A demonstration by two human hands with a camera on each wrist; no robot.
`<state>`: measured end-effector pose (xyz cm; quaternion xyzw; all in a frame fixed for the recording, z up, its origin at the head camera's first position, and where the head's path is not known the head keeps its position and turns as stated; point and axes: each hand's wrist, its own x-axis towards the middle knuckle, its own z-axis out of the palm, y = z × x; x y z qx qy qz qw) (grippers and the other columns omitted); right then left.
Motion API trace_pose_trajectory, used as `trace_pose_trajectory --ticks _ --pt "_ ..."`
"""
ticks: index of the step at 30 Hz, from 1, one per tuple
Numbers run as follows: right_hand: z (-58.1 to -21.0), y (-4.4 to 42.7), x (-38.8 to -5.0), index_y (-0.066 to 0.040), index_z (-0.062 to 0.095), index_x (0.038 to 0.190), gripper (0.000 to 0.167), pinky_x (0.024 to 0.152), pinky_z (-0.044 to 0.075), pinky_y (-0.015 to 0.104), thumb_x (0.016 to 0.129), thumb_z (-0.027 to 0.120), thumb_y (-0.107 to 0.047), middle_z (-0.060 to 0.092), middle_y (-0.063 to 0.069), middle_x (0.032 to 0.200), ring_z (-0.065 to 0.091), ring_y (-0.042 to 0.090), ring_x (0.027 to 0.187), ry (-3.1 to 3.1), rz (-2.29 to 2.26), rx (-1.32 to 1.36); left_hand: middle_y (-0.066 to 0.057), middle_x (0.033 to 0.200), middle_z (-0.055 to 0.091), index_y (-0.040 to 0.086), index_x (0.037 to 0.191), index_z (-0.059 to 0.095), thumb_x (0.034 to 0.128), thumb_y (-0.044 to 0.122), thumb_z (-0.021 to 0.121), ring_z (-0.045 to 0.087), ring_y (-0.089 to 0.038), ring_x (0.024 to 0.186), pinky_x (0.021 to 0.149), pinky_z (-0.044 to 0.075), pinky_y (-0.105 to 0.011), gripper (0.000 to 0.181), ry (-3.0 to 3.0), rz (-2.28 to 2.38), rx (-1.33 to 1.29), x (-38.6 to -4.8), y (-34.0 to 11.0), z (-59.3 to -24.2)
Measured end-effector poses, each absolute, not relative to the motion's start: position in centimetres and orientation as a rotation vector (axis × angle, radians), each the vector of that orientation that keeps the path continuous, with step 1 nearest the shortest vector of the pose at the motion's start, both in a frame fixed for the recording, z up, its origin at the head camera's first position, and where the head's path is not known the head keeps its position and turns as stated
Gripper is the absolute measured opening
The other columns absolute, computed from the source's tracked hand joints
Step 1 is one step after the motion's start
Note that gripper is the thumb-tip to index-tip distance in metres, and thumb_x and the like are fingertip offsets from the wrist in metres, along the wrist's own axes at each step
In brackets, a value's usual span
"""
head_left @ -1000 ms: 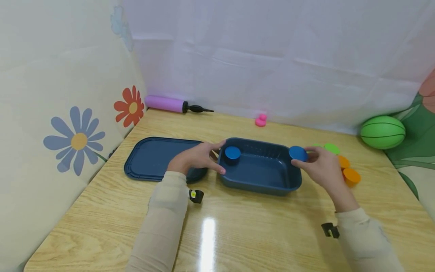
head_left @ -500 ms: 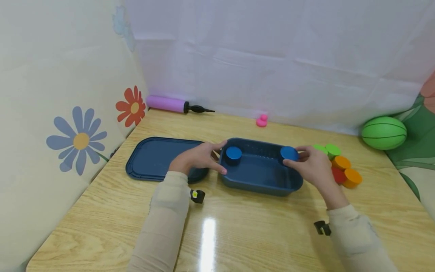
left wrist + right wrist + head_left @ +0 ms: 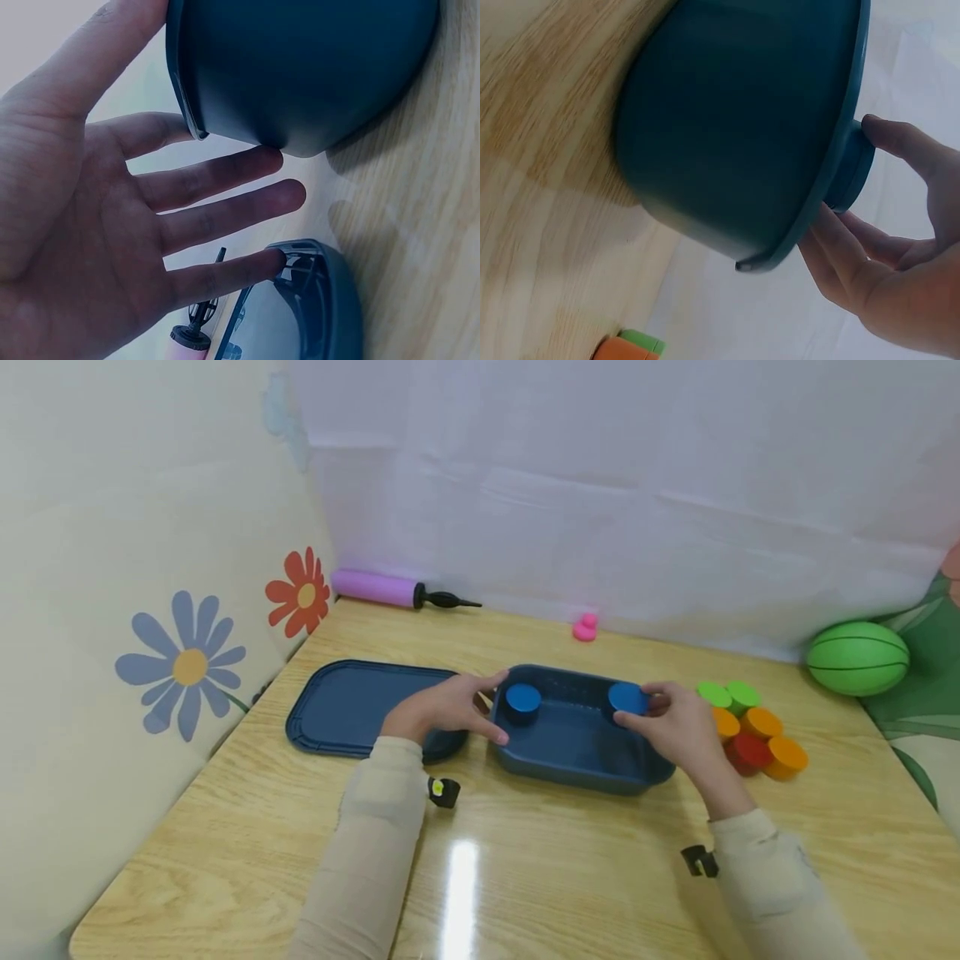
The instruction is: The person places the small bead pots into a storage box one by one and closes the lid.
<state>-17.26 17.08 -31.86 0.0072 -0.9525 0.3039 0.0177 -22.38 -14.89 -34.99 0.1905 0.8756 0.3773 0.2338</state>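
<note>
A dark blue rectangular box (image 3: 577,774) stands uncovered on the table. My left hand (image 3: 450,703) rests its spread thumb and fingers at the left end of the box; in the left wrist view those fingers (image 3: 232,217) are straight. With thumb and fingers, my right hand (image 3: 681,725) pinches a blue round block (image 3: 627,697) over the right end. The right wrist view has the edge of this blue round block (image 3: 855,169) showing just above the rim. Another blue round block (image 3: 523,699) is in the left end of the box.
A dark blue lid (image 3: 348,706) lies left of the box, partly behind my left hand. Right of my right hand are green (image 3: 742,695), orange (image 3: 786,757) and red (image 3: 747,753) round blocks. Behind are a purple pump (image 3: 378,587), a pink duck-like toy (image 3: 585,627) and a green ball (image 3: 858,658).
My right hand has carried the blue round block leftward, from over the right rim to inside the box's outline. My left hand has stayed at the box's left end.
</note>
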Motion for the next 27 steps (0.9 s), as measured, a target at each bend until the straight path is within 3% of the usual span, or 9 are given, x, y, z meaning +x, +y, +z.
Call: trace_pose_trajectory --ticks 27 --pt "-33.5 13.3 -18.6 0.0 0.06 0.134 0.062 0.095 0.055 0.048 0.089 0.078 -0.038 0.067 0.024 0.124 0.064 0.036 0.113 -3.007 1.005 0.039 -0.013 0.156 0.044 0.028 0.163 0.015 0.0802 0.038 0.086 0.057 -0.027 0.128 0.109 0.047 -0.046 0.109 2.43 1.004 0.546 -22.4 -14.8 -35.0"
